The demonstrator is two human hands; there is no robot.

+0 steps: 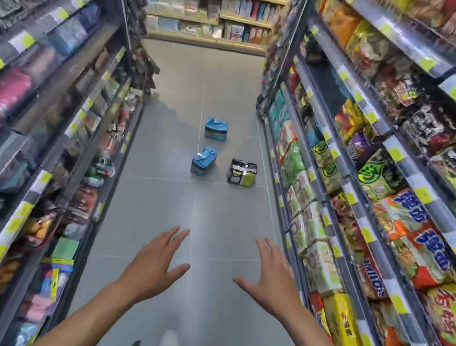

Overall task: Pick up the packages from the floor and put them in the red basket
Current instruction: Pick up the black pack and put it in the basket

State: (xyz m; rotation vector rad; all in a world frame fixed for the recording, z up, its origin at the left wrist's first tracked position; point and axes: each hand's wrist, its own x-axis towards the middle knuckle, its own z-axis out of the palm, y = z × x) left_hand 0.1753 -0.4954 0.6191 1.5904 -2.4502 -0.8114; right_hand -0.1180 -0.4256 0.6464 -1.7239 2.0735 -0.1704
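Bright, even overhead light fills the aisle; the grey floor (pixel 162 193) shows a soft sheen. Shelves (pixel 392 163) bend outward at the edges, and the left shelves (pixel 31 93) smear with blur.

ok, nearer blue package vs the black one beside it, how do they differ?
Colour: the nearer blue package is mostly blue; the black package is black with yellow-green panels and glossy. Place: the nearer blue package lies left, the black package right, nearer the right shelves. Shared: both lie on the floor, apart, similar in size.
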